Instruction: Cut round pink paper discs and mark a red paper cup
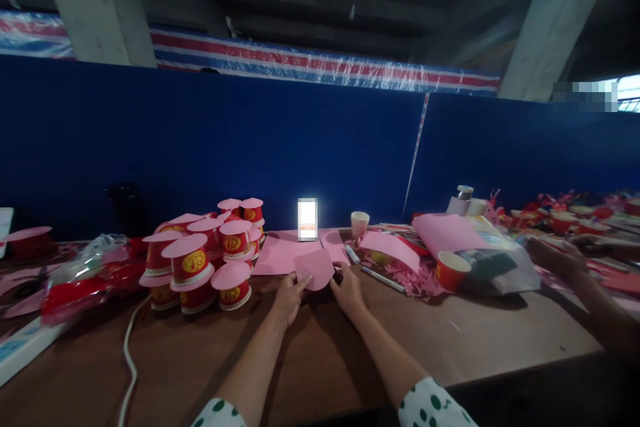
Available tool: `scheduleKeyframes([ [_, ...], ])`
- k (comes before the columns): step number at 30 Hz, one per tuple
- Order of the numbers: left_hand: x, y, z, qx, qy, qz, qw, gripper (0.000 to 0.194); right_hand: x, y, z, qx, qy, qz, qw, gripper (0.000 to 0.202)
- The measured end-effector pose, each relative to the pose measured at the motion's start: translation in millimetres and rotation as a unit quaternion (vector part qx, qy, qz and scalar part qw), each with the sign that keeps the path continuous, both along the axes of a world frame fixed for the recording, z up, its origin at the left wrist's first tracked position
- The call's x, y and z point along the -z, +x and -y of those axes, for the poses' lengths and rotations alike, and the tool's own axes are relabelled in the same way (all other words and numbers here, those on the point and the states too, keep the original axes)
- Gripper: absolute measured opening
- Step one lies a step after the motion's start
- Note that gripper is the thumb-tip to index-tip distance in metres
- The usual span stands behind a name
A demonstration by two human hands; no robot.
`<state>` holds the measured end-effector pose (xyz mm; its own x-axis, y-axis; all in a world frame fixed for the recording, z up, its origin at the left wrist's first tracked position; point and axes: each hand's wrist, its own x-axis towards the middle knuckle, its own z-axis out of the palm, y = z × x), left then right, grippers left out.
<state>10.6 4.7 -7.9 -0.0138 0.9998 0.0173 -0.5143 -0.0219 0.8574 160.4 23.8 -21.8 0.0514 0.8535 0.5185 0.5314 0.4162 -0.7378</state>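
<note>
In the middle of the table my left hand (289,297) is closed on a pink paper piece (316,268), thumb on top. The piece has a partly rounded edge and is held a little above the table. My right hand (349,288) is at the paper's right edge, its fingers curled around something small and dark that I cannot make out. Behind the paper lie larger pink sheets (276,253). To the left stand several red paper cups (194,261), upside down and stacked, with gold emblems and pink paper discs on top.
A white marker (383,279), pink paper shreds (417,280) and an upright red cup (453,271) lie to the right. A lit phone (307,219) leans at the back. A white cable (129,353) crosses the left side. Another person's hand (557,255) works at far right.
</note>
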Motion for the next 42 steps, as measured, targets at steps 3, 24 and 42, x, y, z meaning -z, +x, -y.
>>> scheduleKeyframes([
  [3,-0.2,0.4,-0.1,0.000,-0.002,0.001,1.000,0.037,-0.4,0.4,0.6,0.001,-0.001,0.003,1.000,0.031],
  [24,-3.3,1.1,1.2,0.000,-0.010,0.008,1.000,0.036,-0.5,0.4,2.0,-0.002,0.000,0.010,1.000,0.030],
  [42,-3.0,1.1,1.2,0.004,-0.009,0.009,1.000,0.037,-0.4,-0.2,0.8,-0.005,0.004,0.009,1.000,0.029],
])
